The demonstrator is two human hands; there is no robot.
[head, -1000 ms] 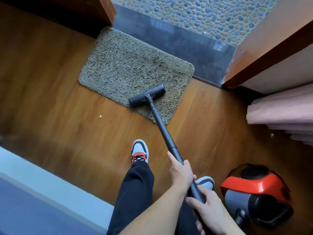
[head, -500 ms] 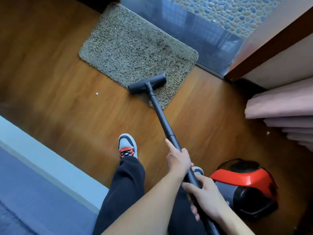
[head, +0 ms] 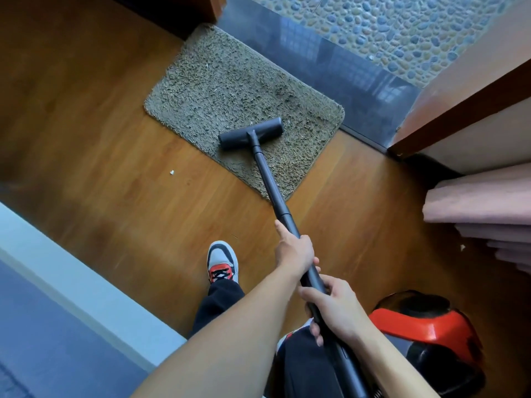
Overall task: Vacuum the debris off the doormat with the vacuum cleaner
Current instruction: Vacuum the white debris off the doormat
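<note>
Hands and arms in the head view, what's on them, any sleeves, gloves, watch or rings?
Nothing worn shows: the left hand and right hand have no gloves, the left forearm and right forearm no sleeve in frame. No watch, bracelet or ring is visible.

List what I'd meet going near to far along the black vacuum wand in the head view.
Right hand, left hand, black T-shaped floor nozzle, far edge of the shaggy grey-brown doormat, dark glossy threshold strip, pebble-stone floor.
</note>
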